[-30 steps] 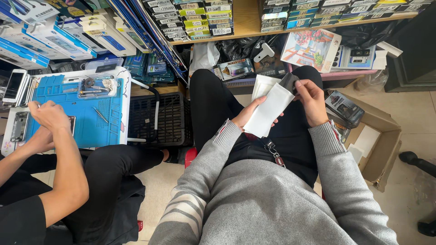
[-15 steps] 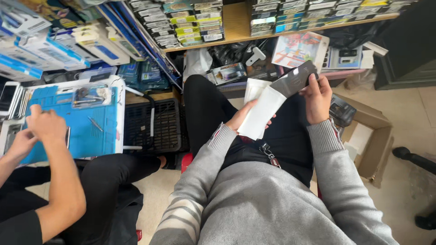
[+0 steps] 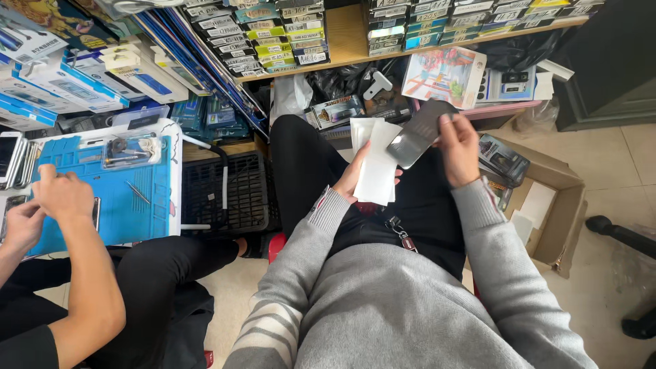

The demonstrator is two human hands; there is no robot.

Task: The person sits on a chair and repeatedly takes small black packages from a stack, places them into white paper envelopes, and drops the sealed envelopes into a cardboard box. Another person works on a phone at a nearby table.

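Item, my view: left hand grasping white sleeve from below, propped upright over lap, mouth up, likely for access; right hand pinching dark glossy panel tilted just above sleeve, touching its top edge; co-worker's hands on blue mat, worktop left; cardboard box on floor, right

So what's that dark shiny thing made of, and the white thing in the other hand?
The dark sheet in the right hand looks like glass or glossy plastic: thin, flat, with a bright glare on it. Which one, the picture leaves open. The white sleeve in the left hand looks like matte paper or thin card: flat and dull, with no shine.
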